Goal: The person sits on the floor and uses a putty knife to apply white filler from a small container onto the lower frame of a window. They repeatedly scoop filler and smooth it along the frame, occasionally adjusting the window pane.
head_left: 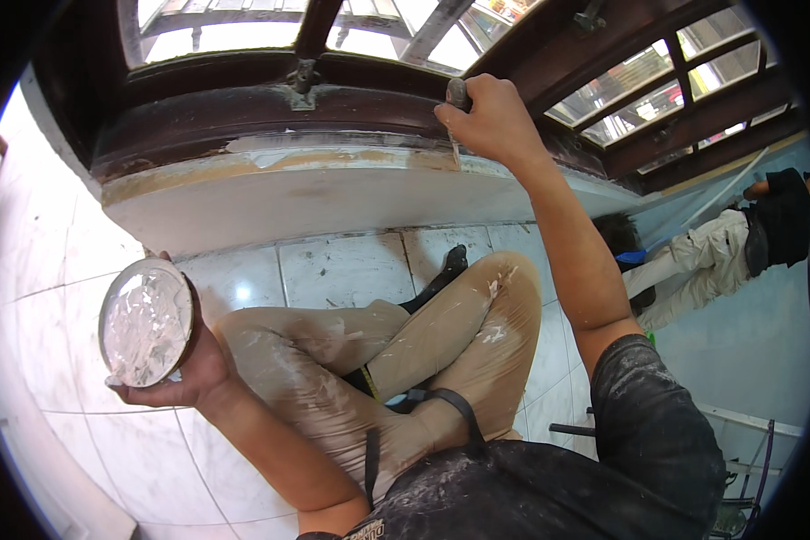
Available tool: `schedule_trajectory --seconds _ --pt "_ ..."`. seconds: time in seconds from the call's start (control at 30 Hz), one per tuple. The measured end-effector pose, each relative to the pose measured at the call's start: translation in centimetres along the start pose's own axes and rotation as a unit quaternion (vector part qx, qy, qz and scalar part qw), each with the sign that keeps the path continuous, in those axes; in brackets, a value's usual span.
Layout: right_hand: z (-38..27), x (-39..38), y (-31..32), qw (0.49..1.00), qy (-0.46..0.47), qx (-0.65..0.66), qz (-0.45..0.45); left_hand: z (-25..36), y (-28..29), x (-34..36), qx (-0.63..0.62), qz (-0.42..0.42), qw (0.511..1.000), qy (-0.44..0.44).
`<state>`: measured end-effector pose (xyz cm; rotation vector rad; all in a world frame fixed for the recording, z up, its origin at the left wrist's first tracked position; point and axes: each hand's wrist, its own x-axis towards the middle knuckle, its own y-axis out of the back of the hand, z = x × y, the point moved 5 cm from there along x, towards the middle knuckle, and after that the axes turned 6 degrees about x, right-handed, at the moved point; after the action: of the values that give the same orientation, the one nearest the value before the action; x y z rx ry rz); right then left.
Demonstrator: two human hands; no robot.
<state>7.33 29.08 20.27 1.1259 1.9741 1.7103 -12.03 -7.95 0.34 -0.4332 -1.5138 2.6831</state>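
Observation:
My left hand [203, 371] is wrapped round the underside and edge of a round shallow container [189, 310], held out over the floor at the left. Whitish-grey putty [147, 324] fills it, smeared and lumpy. At the top, my right hand [493, 121] grips the dark handle of a putty knife [458, 94]. Its thin blade points down at the edge of the window sill [333, 158], where it appears to touch. Patches of white and tan filler run along that sill edge, below the dark wooden window frame [243, 117].
Under the sill is a white wall [243, 209]. My crossed legs [333, 360] in stained tan trousers rest on white floor tiles [324, 270] with scattered crumbs. A metal latch [302, 85] sits on the frame. At the right are another person [738, 238] and a metal rack [751, 468].

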Motion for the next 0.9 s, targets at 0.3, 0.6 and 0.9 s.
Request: schedule_trajectory --seconds 0.3,0.6,0.9 --pt "-7.9 0.7 -2.8 0.998 0.052 0.002 0.02 0.2 -0.5 0.3 -0.026 -0.009 1.0 -0.007" --pt "-16.9 1.2 -5.0 0.995 0.045 0.086 0.002 0.4 0.7 1.0 -0.078 -0.002 0.997 0.008" --pt "-21.9 2.8 -9.4 0.988 0.116 0.08 0.063 0.5 1.2 1.1 -0.08 0.053 0.995 0.002"
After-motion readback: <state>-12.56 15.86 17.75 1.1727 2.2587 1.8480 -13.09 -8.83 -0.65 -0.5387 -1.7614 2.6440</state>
